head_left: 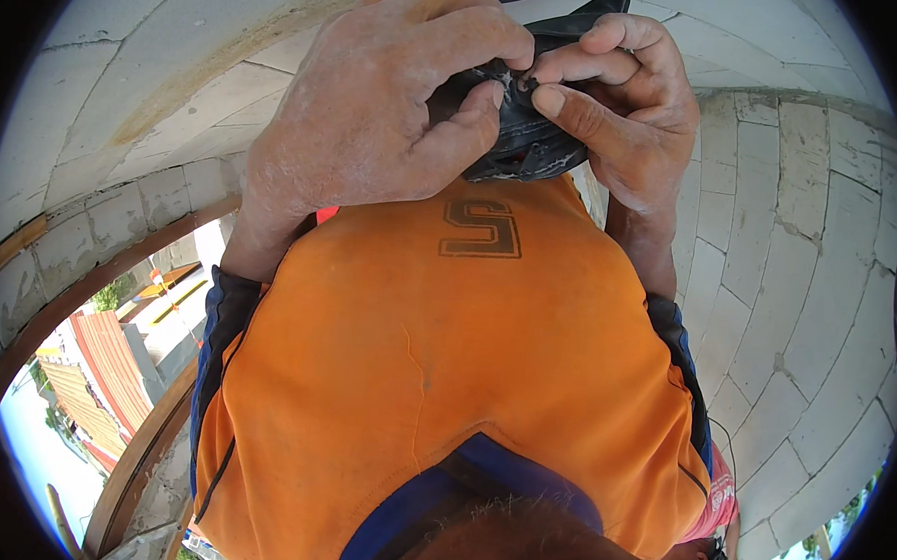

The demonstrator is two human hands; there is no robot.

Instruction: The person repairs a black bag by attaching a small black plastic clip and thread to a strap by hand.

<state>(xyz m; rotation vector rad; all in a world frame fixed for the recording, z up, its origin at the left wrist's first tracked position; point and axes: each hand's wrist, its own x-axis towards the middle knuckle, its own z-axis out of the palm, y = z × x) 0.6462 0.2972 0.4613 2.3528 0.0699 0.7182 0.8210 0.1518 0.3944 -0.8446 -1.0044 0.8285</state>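
Two bare, dust-whitened hands meet over one black, flexible item (pixel 535 144) near the top of our view, in front of an orange shirt (pixel 466 331). We judge the work on it to be partway: both hands are engaged, and nothing shows as finished or put down. How much is done, and how much is left, we cannot tell, since the fingers cover much of the item. It lies between the hands, bunched just beyond the shirt, its lower folds hanging below the fingertips. The left hand (pixel 366 106) reaches over it from the left, back toward us, thumb and forefinger curled in with a small gap between the tips; it appears to grip the item's near edge, though its other fingers are hidden. The right hand (pixel 636 108) comes from the right, thumb and forefinger nearly closed around a small dark nub (pixel 525 84) on the item, its remaining fingers bent. Pale blockwork (pixel 770 244) curves around the right side.
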